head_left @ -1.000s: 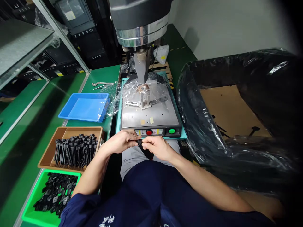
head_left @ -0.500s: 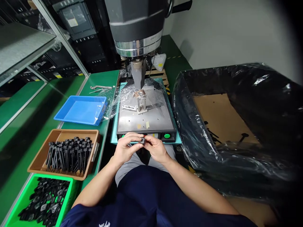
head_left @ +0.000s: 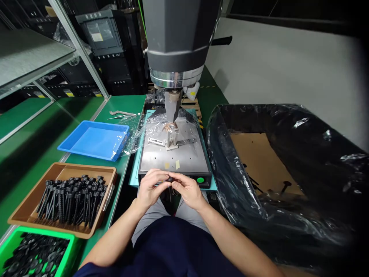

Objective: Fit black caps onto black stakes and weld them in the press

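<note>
My left hand (head_left: 152,187) and my right hand (head_left: 188,189) meet in front of the machine base, over my lap. Between their fingertips they pinch one small black plastic part (head_left: 170,179); the fingers cover most of it. Just beyond my hands is the steel machine plate (head_left: 184,158), carrying a metal fixture (head_left: 172,138) in its middle. Above that fixture hangs the tapered horn (head_left: 172,107) of a large grey press head (head_left: 177,38). A green button (head_left: 200,180) shows on the base front, right of my right hand.
To the left are a blue tray (head_left: 95,138), a brown bin (head_left: 21,209) of black ribbed stems and a green bin (head_left: 73,246) of small black parts. A wrench (head_left: 123,113) lies behind. On the right stands a box lined with black plastic (head_left: 230,181), several black pieces inside.
The view has tilted up slightly, so the bins appear lower. My fingers have closed further over the small black part, and it shows less than before.
</note>
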Tool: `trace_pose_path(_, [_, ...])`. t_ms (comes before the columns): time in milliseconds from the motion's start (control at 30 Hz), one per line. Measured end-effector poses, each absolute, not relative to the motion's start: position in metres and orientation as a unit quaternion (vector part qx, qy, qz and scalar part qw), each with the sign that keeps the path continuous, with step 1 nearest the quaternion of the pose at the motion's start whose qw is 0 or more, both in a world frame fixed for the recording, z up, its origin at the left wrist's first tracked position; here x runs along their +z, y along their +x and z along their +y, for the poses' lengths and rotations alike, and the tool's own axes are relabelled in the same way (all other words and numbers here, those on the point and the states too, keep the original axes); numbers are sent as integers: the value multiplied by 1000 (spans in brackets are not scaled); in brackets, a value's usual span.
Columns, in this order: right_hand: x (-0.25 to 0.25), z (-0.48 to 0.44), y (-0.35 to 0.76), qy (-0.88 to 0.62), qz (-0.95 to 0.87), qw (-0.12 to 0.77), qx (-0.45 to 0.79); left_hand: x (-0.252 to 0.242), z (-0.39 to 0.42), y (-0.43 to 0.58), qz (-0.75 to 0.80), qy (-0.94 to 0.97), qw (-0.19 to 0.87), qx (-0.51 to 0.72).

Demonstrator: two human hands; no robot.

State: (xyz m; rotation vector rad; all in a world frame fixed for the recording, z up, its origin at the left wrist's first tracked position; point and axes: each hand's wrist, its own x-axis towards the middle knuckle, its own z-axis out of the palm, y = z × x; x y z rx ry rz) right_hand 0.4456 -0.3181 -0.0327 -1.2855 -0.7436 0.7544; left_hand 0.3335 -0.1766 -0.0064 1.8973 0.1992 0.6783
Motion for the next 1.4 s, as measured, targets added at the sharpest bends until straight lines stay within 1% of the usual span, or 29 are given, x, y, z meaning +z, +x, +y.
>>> trace_pose_path(100, [-36,-309,454,-530,-261,695,410,-15,-174,342,104,777,560,267])
trace_pose_path(167, [-39,-299,468,-521,-211,710,424,-23,-169,356,142,745,601,251])
trace_pose_path(200, [-39,-293,477,-529,-188,717,413,-27,-165,365,175,715,632,243])
trace_pose_path(267, [-40,-278,499,-569,-164,721,360,-36,-152,390,258,608,716,228])
trace_pose_path(333, [-39,-260,522,-625,-169,697,309,-43,-135,418,328,443,810,199])
trace_pose_path(400, [-38,-242,540,-673,-190,656,285,-46,-117,443,352,285,876,165])
trace_pose_path(467, [-39,-227,553,-698,-214,629,266,-46,-102,461,346,178,907,164])
trace_pose_path(533, [-41,-217,561,-705,-240,628,224,-44,-94,470,326,124,918,190])
trace_pose_path(600, [-41,-213,568,-705,-266,635,168,-41,-92,473,308,111,921,212])
trace_pose_path(733, [-34,-213,579,-719,-311,619,51,-36,-95,469,274,161,917,241])
trace_pose_path(867, [-21,-209,585,-732,-325,599,-7,-29,-96,468,244,216,912,248])
trace_pose_path(1200, [-25,-174,603,-728,-305,614,5,-9,-85,478,245,220,908,257])
trace_pose_path(1400, [-16,-175,604,-696,-298,646,93,-11,-79,482,247,236,902,262])
